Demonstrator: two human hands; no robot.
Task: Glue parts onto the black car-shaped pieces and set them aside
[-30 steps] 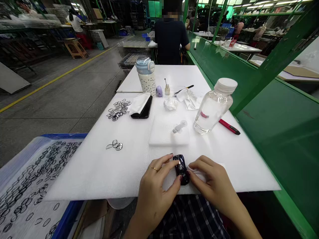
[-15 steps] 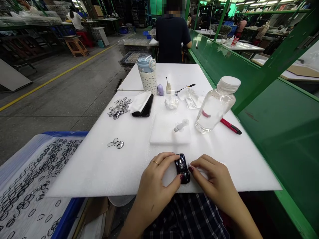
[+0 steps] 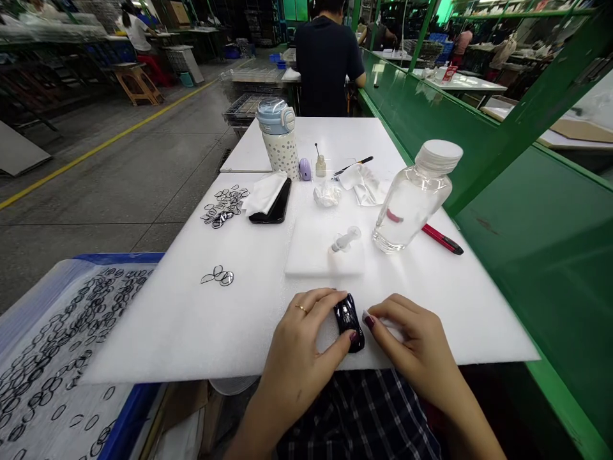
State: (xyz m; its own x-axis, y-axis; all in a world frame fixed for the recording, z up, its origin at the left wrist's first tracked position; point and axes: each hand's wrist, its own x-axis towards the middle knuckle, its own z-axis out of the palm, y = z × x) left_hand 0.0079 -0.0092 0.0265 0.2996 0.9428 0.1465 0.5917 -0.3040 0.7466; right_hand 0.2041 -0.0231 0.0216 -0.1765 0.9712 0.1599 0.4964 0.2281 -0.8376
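Note:
A small glossy black oblong part (image 3: 348, 320) lies on the white foam sheet (image 3: 201, 319) near its front edge. My left hand (image 3: 306, 348) curls round the part's left side, thumb and fingers pinching it. Beside it on the right, my right hand (image 3: 414, 348) has fingers bent, a fingertip against the part and a small white wipe (image 3: 390, 324) under the fingers.
A clear bottle (image 3: 410, 198), red pen (image 3: 441, 239), syringe (image 3: 345, 239) on a foam pad, phone (image 3: 272, 206), tumbler (image 3: 278, 137), crumpled wipes (image 3: 327, 193) and piles of black rings (image 3: 223, 207) lie beyond. A blue tray (image 3: 62, 332) of rings sits left. A person stands ahead.
The black part and both hands have stayed together, with only a slight shift of the fingers. The view has tilted a little.

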